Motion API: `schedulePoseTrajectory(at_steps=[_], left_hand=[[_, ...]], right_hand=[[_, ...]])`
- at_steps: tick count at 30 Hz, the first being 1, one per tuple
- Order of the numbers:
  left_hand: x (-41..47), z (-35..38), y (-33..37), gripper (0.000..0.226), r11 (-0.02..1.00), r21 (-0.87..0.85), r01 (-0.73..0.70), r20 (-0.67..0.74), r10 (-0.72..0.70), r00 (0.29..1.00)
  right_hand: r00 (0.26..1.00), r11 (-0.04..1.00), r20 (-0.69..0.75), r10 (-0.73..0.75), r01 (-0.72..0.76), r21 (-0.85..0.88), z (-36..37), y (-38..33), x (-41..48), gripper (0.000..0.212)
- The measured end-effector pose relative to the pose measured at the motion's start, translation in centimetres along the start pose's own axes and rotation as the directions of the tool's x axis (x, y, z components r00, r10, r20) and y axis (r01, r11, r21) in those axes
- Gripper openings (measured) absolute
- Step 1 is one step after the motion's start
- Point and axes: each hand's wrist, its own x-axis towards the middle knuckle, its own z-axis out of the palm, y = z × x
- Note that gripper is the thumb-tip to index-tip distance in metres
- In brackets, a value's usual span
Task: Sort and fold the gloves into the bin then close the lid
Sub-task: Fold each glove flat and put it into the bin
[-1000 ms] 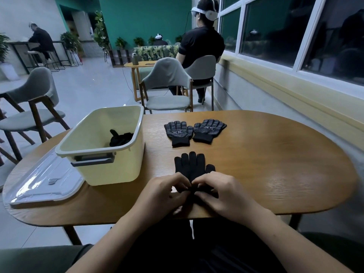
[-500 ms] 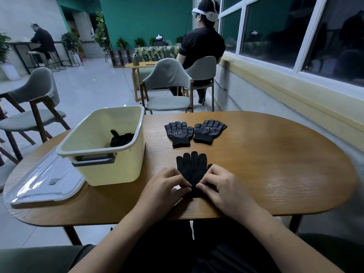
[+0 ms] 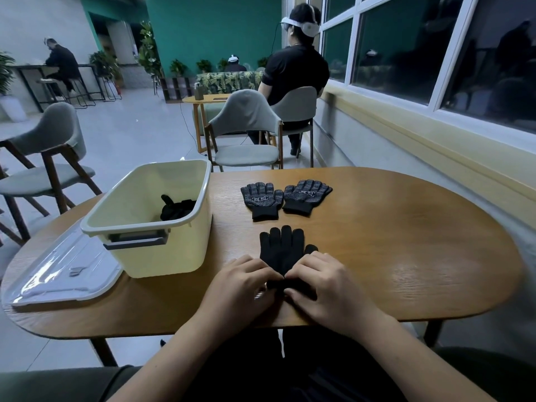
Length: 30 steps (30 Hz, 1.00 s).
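Note:
A plain black glove (image 3: 282,249) lies flat near the table's front edge, fingers pointing away from me. My left hand (image 3: 237,285) and my right hand (image 3: 324,285) both pinch its cuff end, fingertips meeting at the middle; the cuff is mostly hidden under them. Two black gloves with dotted palms, one (image 3: 261,198) beside the other (image 3: 304,195), lie further back. A pale yellow bin (image 3: 162,250) stands at the left with a dark folded glove (image 3: 177,208) inside. Its clear lid (image 3: 63,271) lies flat on the table to the left of the bin.
The wooden table (image 3: 406,256) is oval, with its front edge right under my wrists. Grey chairs (image 3: 246,134) stand behind the table and at the left. A person with a headset (image 3: 295,71) sits with their back to me beyond the table.
Both hands have slid a little forward along the plain black glove and now pinch its cuff together at the middle. The other gloves, bin and lid have not moved.

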Motion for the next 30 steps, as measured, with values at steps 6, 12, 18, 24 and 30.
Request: schedulePoseTrajectory(at_steps=[6,12,18,24,30], left_hand=[[0.06,-0.39,0.66,0.021,0.997,-0.050,0.062,-0.006,-0.062,0.998],[0.06,-0.73,0.61,0.018,0.987,-0.103,0.125,0.025,-0.123,0.992],[0.20,-0.40,0.38,0.014,0.984,-0.079,0.162,-0.024,-0.165,0.986],[0.07,-0.52,0.24,0.024,0.994,-0.073,0.080,-0.025,-0.082,0.996],[-0.30,-0.81,0.47,0.021,0.990,-0.107,0.090,0.009,-0.089,0.996]], right_hand=[[0.999,0.999,0.024,0.036,-0.036,0.020,0.05,-0.03,0.29,0.013],[0.993,0.991,0.063,0.101,-0.106,0.083,0.12,0.16,0.46,0.008],[0.967,0.961,0.049,0.248,-0.253,0.115,0.60,0.86,0.68,0.023],[0.996,0.993,0.003,0.089,-0.089,0.076,0.16,0.51,0.52,0.015],[1.000,1.000,-0.007,-0.011,0.011,-0.013,0.33,0.28,0.22,0.020]])
